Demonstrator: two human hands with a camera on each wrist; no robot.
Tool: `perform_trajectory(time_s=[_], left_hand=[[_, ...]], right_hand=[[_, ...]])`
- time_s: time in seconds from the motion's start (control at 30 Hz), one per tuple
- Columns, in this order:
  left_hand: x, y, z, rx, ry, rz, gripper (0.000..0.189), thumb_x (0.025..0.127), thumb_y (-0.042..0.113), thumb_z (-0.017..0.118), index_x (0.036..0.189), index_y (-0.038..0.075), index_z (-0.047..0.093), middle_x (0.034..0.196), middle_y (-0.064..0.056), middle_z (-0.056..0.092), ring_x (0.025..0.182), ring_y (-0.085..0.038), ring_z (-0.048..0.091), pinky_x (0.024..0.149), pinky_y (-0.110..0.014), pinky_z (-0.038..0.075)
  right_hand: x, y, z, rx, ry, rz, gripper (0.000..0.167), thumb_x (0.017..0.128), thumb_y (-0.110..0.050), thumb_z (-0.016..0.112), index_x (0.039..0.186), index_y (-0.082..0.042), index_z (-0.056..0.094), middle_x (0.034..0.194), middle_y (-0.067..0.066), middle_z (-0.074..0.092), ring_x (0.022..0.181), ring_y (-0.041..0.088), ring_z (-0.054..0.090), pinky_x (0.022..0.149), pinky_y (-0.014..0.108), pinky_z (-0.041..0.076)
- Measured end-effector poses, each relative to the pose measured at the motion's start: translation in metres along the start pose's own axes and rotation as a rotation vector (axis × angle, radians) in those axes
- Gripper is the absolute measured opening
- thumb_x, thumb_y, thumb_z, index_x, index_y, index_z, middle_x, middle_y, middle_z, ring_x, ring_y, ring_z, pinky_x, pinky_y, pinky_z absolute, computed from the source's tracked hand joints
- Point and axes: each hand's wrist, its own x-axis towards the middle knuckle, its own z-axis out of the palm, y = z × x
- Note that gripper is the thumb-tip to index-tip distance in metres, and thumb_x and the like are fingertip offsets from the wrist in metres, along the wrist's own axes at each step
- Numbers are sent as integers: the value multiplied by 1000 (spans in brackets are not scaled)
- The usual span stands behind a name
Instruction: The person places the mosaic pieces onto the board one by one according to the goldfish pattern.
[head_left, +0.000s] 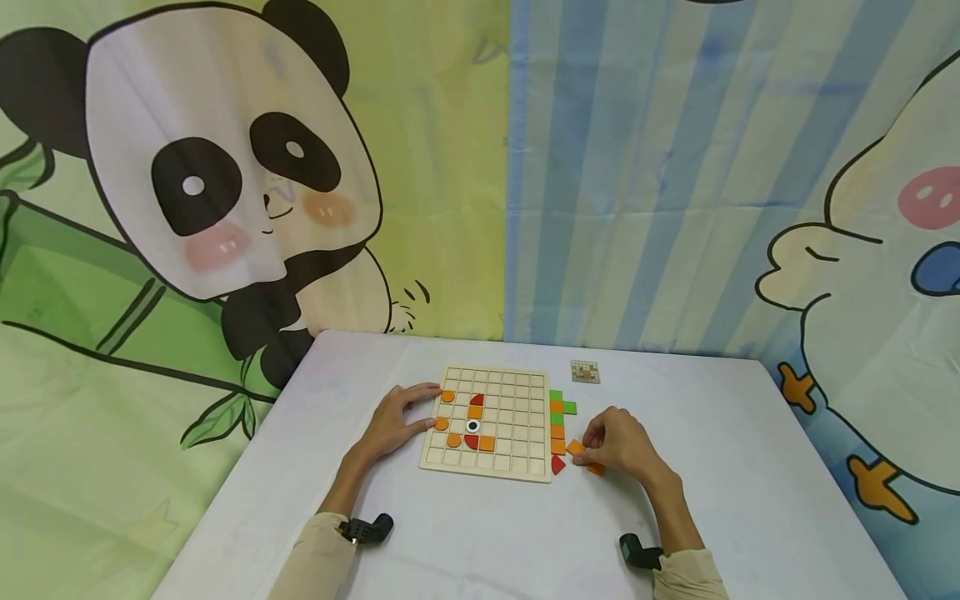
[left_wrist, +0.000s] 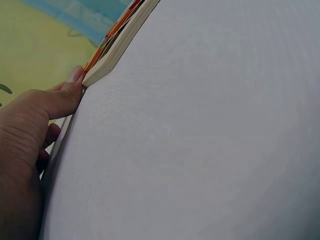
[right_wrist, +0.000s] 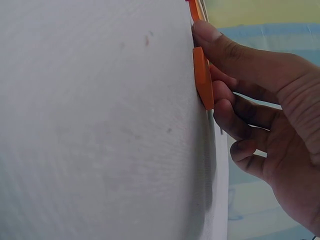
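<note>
A wooden grid board lies on the table with orange, red and eye-patterned tiles in some cells. My left hand rests at its left edge, thumb and index finger spread apart along the rim. In the left wrist view the thumb touches the board's pale side. Right of the board, my right hand pinches an orange tile between thumb and fingers, low over the table. Another orange tile lies under this hand, partly hidden by it in the head view.
Along the board's right edge lie green tiles, orange tiles and a red tile. A small patterned card is at the back of the white table. Printed curtains hang behind.
</note>
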Motion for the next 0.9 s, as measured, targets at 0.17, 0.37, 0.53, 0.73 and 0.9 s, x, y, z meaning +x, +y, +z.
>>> perform_trajectory(time_s=[0.17,0.37,0.53,0.73,0.9], left_hand=[[0,-1,1,-3,0,3,58,94,29,87,149,21,69,158,-1,65,144,-31,61,112,-53,41],[1,1,2,8,-8,-4,59,94,30,88,149,23,69,158,0,65,144,-29,61,110,-51,42],[1,1,1,5,-11,-16,59,93,32,88,148,24,70,158,1,65,142,-27,61,108,-48,43],[0,2,-1,11,-7,-15,59,93,32,89,148,25,70,158,2,65,134,-25,63,102,-44,43],[0,1,1,19,5,-2,59,93,31,88,148,24,70,157,0,66,134,-27,62,102,-45,44]], right_hand=[[0,1,0,10,-1,-2,29,71,-23,105,74,-17,77,67,-5,64,67,14,57,64,27,46],[-2,2,0,20,-4,-4,26,72,-22,104,77,-15,80,68,-6,66,67,14,58,64,26,47],[-2,1,-1,23,0,-15,24,73,-21,103,80,-14,81,68,-6,66,67,14,58,64,26,47],[-1,0,-3,27,-7,-21,21,75,-18,102,84,-12,83,70,-6,68,68,13,59,65,26,48],[0,0,-3,33,-15,-20,20,77,-17,101,87,-12,84,71,-6,69,68,14,59,65,25,49]])
